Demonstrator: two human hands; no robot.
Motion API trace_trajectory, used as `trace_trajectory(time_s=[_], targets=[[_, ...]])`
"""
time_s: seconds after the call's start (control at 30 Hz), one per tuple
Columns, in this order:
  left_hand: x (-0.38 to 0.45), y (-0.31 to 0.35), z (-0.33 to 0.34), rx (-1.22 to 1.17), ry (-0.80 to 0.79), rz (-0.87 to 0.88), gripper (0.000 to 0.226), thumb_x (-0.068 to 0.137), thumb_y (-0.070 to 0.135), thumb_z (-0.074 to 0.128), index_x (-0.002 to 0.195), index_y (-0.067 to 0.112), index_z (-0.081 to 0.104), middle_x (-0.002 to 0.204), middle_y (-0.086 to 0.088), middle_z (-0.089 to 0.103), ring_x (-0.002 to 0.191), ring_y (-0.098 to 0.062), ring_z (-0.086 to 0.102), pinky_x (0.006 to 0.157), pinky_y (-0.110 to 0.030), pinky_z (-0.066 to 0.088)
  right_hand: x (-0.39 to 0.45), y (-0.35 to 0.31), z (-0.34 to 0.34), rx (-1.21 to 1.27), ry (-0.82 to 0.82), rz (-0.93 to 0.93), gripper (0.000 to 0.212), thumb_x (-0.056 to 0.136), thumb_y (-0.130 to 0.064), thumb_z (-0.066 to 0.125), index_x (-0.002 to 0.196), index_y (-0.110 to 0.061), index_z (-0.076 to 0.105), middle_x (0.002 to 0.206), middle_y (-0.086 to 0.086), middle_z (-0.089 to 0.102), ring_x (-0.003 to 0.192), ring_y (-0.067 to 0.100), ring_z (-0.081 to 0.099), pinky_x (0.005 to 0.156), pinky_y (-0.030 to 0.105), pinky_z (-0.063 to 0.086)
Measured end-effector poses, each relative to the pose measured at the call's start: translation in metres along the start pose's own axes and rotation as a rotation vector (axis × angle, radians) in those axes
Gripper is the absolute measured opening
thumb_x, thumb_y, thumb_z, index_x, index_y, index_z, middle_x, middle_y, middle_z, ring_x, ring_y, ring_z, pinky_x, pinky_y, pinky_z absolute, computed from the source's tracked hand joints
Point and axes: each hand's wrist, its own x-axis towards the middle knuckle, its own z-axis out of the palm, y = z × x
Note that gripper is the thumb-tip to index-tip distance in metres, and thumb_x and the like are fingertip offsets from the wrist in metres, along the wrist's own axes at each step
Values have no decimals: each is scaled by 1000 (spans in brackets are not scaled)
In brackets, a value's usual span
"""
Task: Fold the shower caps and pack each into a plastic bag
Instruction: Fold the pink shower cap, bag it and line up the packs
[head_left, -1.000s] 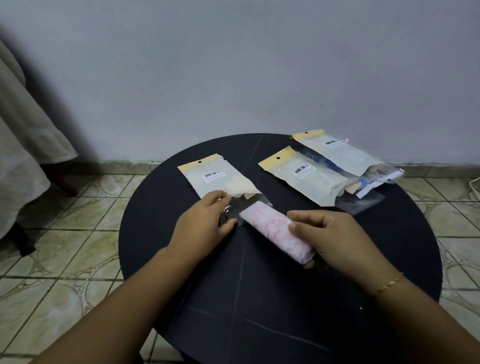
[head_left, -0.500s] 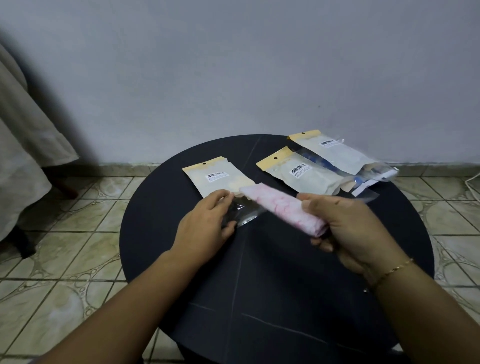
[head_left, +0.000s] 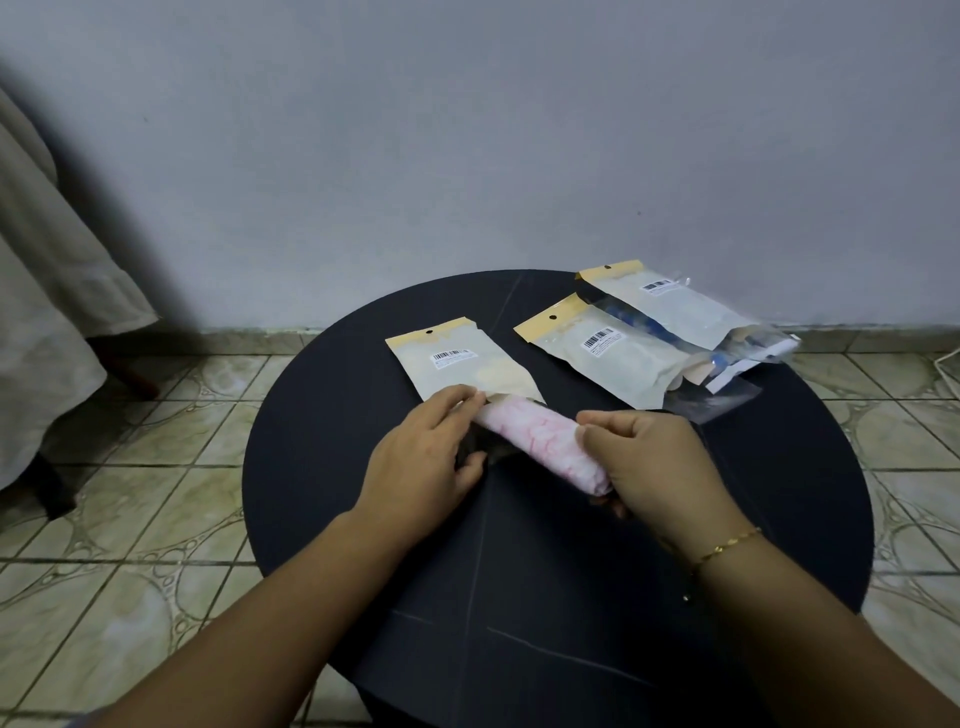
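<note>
- Since half a second back, the right hand (head_left: 660, 467) has carried the folded pink shower cap (head_left: 545, 448) down and leftward, so its far end now meets the mouth of the near plastic bag (head_left: 457, 366); the left hand (head_left: 426, 457) has shifted up to that mouth.
- Round black table (head_left: 571, 597), largest thing here, carries everything; it stands on a tiled floor against a grey wall.
- Bags, counted: three with yellow header cards and barcode labels. The near one lies flat at table centre; the middle bag (head_left: 608, 358) and the far bag (head_left: 675, 306) overlap at the right rear, and a loose clear flap lies by the middle bag's open end.
- Progress, as a judgement: the two rear bags look filled (blue shows through the far one), so two caps seem packed. One cap is folded but not yet inside; sliding it in and closing the flap are left.
- Shower caps plainly visible: one, pink, rolled into a short bundle, lying slantwise just above the tabletop.
- Right hand: fingers curled round the near end of the cap, gripping it.
- Left hand: fingers and thumb pinch the bag's open end, holding it for entry.
</note>
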Motion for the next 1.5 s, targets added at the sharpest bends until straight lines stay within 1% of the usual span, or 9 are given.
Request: trace_trajectory(time_s=[0.23,0.33,0.53,0.67,0.8,1.0,1.13,1.33,1.5], targets=[[4,-4,2,-9,31,112,55,68,21,67,121,7,62,123,-4,60,92,-13,54,74,-26,44,1,7,13,-5,-16,-47,28,91,-15,56,118,-10,64,107,2,67,25,4,43,33,13,36],[3,-3,2,-34,8,112,49,73,27,58,118,10,63,123,-2,59,93,-13,55,76,-27,45,1,10,20,-13,-43,-51,27,93,-17,54,117,-11,64,106,1,67,27,3,44,36,14,38],[1,0,0,-49,-69,-19,32,75,35,47,96,18,64,125,-2,57,65,-19,58,58,-28,47,8,11,17,58,-8,30,26,92,-19,56,117,-13,64,85,5,69,29,11,45,37,16,39],[1,0,3,54,-85,-11,48,76,35,43,108,10,69,128,-7,60,87,-24,68,66,-31,56,11,10,14,219,-8,114,20,92,-13,57,109,-7,64,73,9,65,44,23,48,33,20,37],[3,-1,2,17,-101,4,51,75,28,54,118,4,64,131,-5,58,113,-22,61,81,-34,53,8,10,14,150,-66,85,20,92,-15,58,109,-10,65,82,5,67,36,17,45,34,19,37],[2,2,-4,-67,-131,28,59,67,10,77,124,3,60,139,-2,52,114,-18,61,80,-19,45,6,13,21,84,-38,21,28,93,-20,56,119,-13,62,83,1,68,30,10,43,38,16,39],[1,6,-8,-110,-146,28,65,67,5,76,129,5,55,144,0,46,107,-13,62,75,-7,37,6,15,24,19,-41,14,31,93,-19,54,123,-12,61,92,4,68,27,8,43,37,15,38],[2,5,-7,-107,-163,44,58,72,14,62,129,7,56,143,0,47,116,-12,57,80,-9,39,7,13,28,16,-39,-28,33,94,-20,53,126,-13,58,106,4,67,28,2,45,37,14,40],[2,4,-5,-119,-171,28,52,81,29,51,127,7,58,140,1,50,119,-12,55,86,-18,45,6,8,29,121,-197,38,30,96,-16,45,119,-24,62,83,-6,63,50,9,50,50,21,42]])
